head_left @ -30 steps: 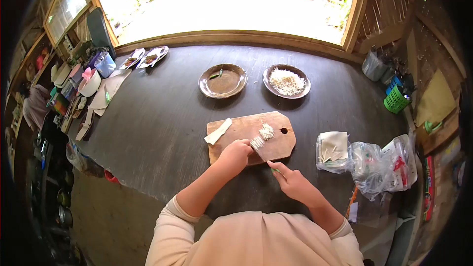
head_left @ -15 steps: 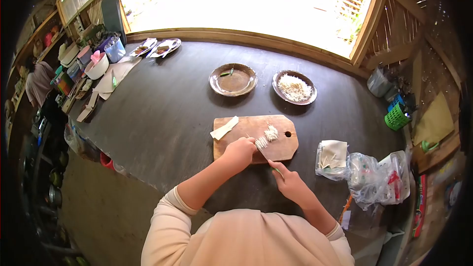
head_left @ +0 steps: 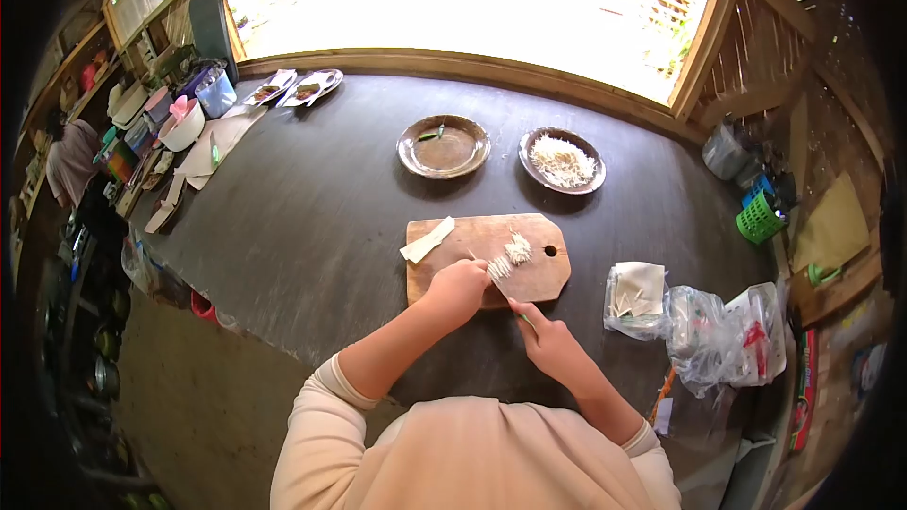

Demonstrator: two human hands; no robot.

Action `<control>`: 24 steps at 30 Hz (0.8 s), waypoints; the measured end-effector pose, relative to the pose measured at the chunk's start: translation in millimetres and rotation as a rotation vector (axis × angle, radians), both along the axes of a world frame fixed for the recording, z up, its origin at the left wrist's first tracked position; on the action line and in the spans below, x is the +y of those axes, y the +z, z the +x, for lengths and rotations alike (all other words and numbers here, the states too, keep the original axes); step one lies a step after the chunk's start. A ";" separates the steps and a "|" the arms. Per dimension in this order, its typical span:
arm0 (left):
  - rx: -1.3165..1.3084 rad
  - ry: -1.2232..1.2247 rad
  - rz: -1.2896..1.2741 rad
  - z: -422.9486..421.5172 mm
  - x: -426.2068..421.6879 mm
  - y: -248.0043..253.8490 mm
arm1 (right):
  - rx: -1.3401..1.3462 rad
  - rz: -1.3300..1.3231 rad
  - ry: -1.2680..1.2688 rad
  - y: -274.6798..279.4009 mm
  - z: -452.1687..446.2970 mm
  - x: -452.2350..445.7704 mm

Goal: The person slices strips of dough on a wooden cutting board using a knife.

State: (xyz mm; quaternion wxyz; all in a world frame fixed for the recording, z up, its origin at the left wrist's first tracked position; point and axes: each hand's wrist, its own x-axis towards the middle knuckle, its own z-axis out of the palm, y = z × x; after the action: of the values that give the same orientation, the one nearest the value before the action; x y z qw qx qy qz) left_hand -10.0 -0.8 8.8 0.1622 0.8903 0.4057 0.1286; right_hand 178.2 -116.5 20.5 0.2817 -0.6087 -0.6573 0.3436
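One knife point(head_left: 502, 287) is gripped in the right hand point(head_left: 546, 340), fingers closed round it, by the board's point(head_left: 472, 236) near edge. On the board, the left hand point(head_left: 460, 285) curls against cut strips point(head_left: 500, 268); whether it pinches any, I cannot tell. Shreds point(head_left: 518, 248) lie on the board's right half, a slab point(head_left: 428, 240) at its left end. Beyond the board sits a heaped plate point(head_left: 525, 161).

Daylight from the overexposed window point(head_left: 453, 9) casts a pale sheen on the dark tabletop point(head_left: 312, 179). Wide-angle distortion bows the sill point(head_left: 453, 66); corners fade to black.
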 end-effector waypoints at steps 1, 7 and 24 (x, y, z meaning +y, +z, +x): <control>0.023 -0.005 0.007 0.2 1.9 -1.2 | -0.001 0.006 0.005 1.5 -1.7 4.8; 0.072 -0.002 0.035 2.0 0.7 2.5 | 0.057 -0.076 0.008 17.0 3.6 -4.1; 0.078 -0.032 0.035 -0.5 2.5 4.1 | 0.004 -0.198 -0.015 24.0 -3.0 -2.9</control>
State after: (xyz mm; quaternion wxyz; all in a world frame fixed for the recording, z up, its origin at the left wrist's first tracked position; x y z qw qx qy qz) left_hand -10.6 1.7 12.9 0.1328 0.9037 0.3949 0.0984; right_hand 175.2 -119.3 44.5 0.2242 -0.6376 -0.6152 0.4060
